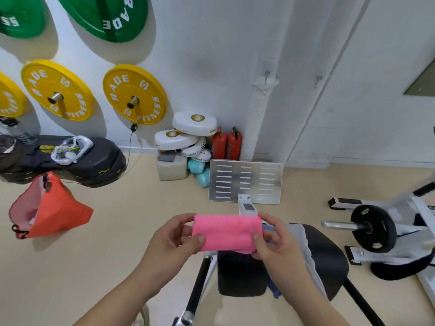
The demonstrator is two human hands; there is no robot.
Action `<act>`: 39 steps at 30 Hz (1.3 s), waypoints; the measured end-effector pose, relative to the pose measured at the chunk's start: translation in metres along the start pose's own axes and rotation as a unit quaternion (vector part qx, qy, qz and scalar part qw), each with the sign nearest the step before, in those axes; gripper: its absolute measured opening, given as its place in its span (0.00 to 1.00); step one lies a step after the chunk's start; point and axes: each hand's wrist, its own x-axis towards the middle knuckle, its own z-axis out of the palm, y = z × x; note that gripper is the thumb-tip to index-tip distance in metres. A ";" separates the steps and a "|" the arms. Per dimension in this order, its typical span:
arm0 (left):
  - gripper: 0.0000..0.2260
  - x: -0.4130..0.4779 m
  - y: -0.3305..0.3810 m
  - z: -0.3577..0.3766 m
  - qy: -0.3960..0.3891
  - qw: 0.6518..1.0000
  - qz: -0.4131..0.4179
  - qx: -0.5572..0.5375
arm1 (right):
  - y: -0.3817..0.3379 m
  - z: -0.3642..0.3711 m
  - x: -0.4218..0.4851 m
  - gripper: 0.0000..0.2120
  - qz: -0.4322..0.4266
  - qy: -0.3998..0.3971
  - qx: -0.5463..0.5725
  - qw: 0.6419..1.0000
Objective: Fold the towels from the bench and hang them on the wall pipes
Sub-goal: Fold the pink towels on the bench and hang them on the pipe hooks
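Your left hand (174, 236) pinches the left end of the pink towel (227, 231), thumb on the face toward you and fingers curled behind. Your right hand (275, 241) grips the right end the same way, so the two hands sit at opposite ends with the cloth stretched level between them. The towel is bright pink and soft-looking, folded into a compact, thick oblong with a shallow crease running along its length. A loose layer sags a little under its lower right corner. You hold it in the air, just above the near end of the black padded surface (329, 255). On that surface, under your right wrist, lie a pale grey-white cloth (303, 245) and a blue cloth (275, 290). Farther out on the floor, an orange bag (54, 210) lies open to your left and a black weight plate (373, 228) sits on a bar to your right. A perforated metal plate (244, 181) stands straight ahead. Beyond it, against the wall, are two red fire extinguishers (227, 143) and stacked white pads (194, 124), beside a white vertical pipe (261, 114). Yellow plates (134, 94) and green plates (103, 15) hang on the wall.
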 end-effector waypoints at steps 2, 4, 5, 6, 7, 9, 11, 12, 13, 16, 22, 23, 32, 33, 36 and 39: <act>0.19 0.025 0.000 -0.037 0.018 1.000 0.009 0.015 | -0.009 0.040 0.026 0.21 -0.014 -0.003 -0.036 0.999; 0.21 0.055 -0.001 -0.075 0.028 0.999 0.018 0.031 | -0.017 0.083 0.053 0.23 -0.022 0.003 -0.037 0.999; 0.21 0.071 0.000 -0.095 0.030 0.999 0.022 0.038 | -0.021 0.105 0.068 0.23 -0.022 0.009 -0.034 0.999; 0.21 0.088 0.001 -0.116 0.028 0.998 0.028 0.045 | -0.025 0.127 0.082 0.23 -0.018 0.017 -0.030 0.999; 0.21 0.106 0.002 -0.136 0.023 0.998 0.032 0.054 | -0.030 0.149 0.096 0.22 -0.012 0.026 -0.025 0.999; 0.19 0.140 0.009 -0.174 0.010 0.997 0.028 0.067 | -0.043 0.188 0.120 0.20 0.010 0.037 -0.007 0.999; 0.18 0.170 0.021 -0.206 -0.010 0.997 0.020 0.078 | -0.059 0.218 0.141 0.18 0.030 0.044 0.003 0.999; 0.18 0.184 0.028 -0.219 -0.025 0.996 0.019 0.085 | -0.068 0.230 0.150 0.17 0.040 0.049 0.005 0.998; 0.18 0.197 0.036 -0.231 -0.037 0.995 0.026 0.092 | -0.078 0.240 0.159 0.17 0.047 0.056 0.009 0.997; 0.18 0.236 0.070 -0.252 -0.071 0.990 0.052 0.111 | -0.111 0.252 0.187 0.17 0.057 0.084 0.029 0.994; 0.19 0.336 0.130 -0.223 -0.140 0.978 0.100 0.122 | -0.163 0.206 0.249 0.13 0.060 0.133 0.102 0.984; 0.19 0.352 0.139 -0.211 -0.148 0.975 0.107 0.124 | -0.169 0.194 0.259 0.13 0.061 0.140 0.112 0.982; 0.17 0.489 0.225 -0.080 -0.202 0.959 0.145 0.138 | -0.208 0.059 0.390 0.11 0.024 0.170 0.089 0.981; 0.16 0.502 0.236 -0.066 -0.202 0.958 0.147 0.139 | -0.214 0.043 0.405 0.11 0.021 0.168 0.087 0.982; 0.16 0.543 0.270 -0.025 -0.204 0.959 0.148 0.133 | -0.232 -0.002 0.450 0.11 0.015 0.180 0.074 0.981; 0.16 0.585 0.301 0.012 -0.206 0.954 0.163 0.147 | -0.250 -0.043 0.491 0.11 0.012 0.182 0.062 0.981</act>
